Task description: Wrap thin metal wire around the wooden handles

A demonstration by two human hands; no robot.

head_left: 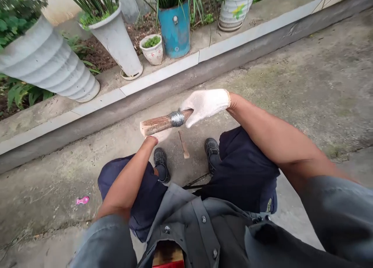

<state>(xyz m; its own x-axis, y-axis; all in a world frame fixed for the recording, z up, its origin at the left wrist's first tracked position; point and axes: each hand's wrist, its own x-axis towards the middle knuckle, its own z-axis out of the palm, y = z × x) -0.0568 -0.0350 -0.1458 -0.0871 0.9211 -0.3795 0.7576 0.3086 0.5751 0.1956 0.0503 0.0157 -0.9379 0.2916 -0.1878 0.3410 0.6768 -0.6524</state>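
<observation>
A thick brown wooden stick [157, 124] is held nearly level in front of my knees. Several turns of silvery wire [176, 119] are wound tightly around it near its right part. My right hand [205, 104], in a white knitted glove, is closed around the right end, with the thumb pointing down beside the wire. Under the left part, my left hand [162, 135], also in a white glove, supports the stick from below. Its fingers are mostly hidden behind the wood.
On the concrete between my shoes lies a thin brown piece [184, 148], perhaps wood. A pink object [82, 200] lies to the left. Ahead runs a low tiled ledge [163, 74] with potted plants, among them a blue pot [175, 32] and a tall white pot [116, 42].
</observation>
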